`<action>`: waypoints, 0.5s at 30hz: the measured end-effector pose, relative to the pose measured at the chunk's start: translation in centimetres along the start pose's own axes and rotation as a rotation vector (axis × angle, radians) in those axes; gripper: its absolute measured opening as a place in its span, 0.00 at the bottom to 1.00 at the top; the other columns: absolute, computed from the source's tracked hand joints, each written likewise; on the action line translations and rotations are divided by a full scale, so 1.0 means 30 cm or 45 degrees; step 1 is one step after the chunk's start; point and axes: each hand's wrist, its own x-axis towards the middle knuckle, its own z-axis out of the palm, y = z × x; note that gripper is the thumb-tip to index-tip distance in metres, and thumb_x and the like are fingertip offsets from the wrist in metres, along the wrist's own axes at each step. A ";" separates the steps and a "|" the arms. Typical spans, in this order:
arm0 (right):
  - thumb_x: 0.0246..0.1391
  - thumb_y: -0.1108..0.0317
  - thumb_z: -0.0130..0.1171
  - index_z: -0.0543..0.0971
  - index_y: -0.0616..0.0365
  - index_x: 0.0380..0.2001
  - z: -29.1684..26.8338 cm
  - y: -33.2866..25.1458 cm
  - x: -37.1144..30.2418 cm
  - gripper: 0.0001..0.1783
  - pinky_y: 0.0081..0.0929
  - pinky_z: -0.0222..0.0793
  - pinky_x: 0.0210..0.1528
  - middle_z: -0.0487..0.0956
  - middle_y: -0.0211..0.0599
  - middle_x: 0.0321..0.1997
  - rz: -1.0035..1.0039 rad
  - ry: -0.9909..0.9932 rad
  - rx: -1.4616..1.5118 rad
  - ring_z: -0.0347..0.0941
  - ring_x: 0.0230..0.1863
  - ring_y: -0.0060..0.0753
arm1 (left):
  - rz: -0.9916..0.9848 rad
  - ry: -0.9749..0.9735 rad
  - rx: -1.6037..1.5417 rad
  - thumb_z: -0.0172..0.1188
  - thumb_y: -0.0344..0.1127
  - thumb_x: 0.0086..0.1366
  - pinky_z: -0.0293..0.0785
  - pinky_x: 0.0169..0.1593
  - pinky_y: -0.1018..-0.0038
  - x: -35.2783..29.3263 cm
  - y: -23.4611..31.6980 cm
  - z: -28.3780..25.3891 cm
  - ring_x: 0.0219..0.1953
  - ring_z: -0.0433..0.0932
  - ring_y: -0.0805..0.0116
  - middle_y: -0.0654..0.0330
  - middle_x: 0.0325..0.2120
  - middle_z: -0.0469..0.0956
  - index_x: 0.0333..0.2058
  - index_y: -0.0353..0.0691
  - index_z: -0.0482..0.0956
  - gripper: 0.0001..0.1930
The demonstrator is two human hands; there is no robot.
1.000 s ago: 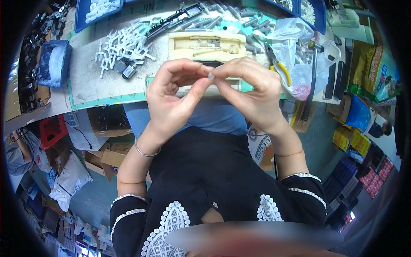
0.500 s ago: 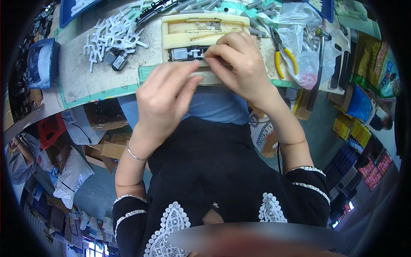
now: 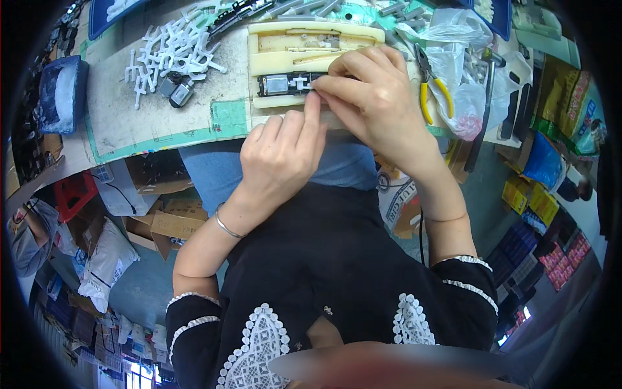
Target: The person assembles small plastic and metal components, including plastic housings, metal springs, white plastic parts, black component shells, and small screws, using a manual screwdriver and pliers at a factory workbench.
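Yellow-handled pliers (image 3: 425, 70) lay on the right of the desk (image 3: 168, 123), near a clear plastic bag (image 3: 447, 52) and a hammer (image 3: 481, 115). At left, a cardboard box (image 3: 178, 225) and a white sack (image 3: 110, 266) sat on the floor (image 3: 150, 285).

Left index finger (image 3: 312, 111) now straight

A long black assembly (image 3: 291, 84), bearing a silver rectangular block (image 3: 276, 84) and a small white fitting (image 3: 300, 83), was seated lengthwise in a cream rectangular fixture (image 3: 275, 63).

The bare right hand (image 3: 368, 91) hides the right end of the long black plastic assembly (image 3: 285, 84); the upper edge cuts off the blue plastic tray (image 3: 99, 28) at far left.
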 end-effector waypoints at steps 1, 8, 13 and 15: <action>0.39 0.68 0.63 0.80 0.53 0.28 -0.007 0.017 0.000 0.08 0.30 0.60 0.44 0.73 0.29 0.30 -0.034 -0.035 0.033 0.69 0.36 0.32 | 0.073 0.074 -0.091 0.63 0.33 0.52 0.64 0.23 0.74 -0.009 -0.028 0.010 0.19 0.68 0.69 0.63 0.20 0.68 0.47 0.36 0.75 0.22; 0.52 0.65 0.60 0.80 0.59 0.36 -0.256 0.250 0.127 0.11 0.19 0.68 0.39 0.81 0.35 0.32 0.310 0.414 -0.119 0.76 0.35 0.24 | 0.105 0.246 -0.045 0.65 0.36 0.49 0.60 0.20 0.74 0.052 -0.138 -0.068 0.17 0.67 0.70 0.66 0.15 0.65 0.33 0.38 0.80 0.13; 0.45 0.64 0.58 0.81 0.56 0.31 -0.247 0.551 0.271 0.11 0.38 0.71 0.39 0.80 0.45 0.32 0.443 -0.044 -0.666 0.76 0.34 0.47 | 0.132 0.244 -0.194 0.65 0.38 0.50 0.63 0.20 0.72 0.100 -0.150 -0.071 0.16 0.69 0.68 0.64 0.14 0.68 0.25 0.40 0.77 0.09; 0.43 0.67 0.57 0.81 0.56 0.28 -0.228 0.538 0.308 0.08 0.38 0.70 0.40 0.80 0.44 0.30 0.461 -0.127 -0.744 0.76 0.34 0.45 | 0.072 0.189 -0.233 0.64 0.37 0.51 0.66 0.22 0.71 0.123 -0.192 -0.129 0.18 0.72 0.66 0.61 0.16 0.71 0.27 0.39 0.78 0.09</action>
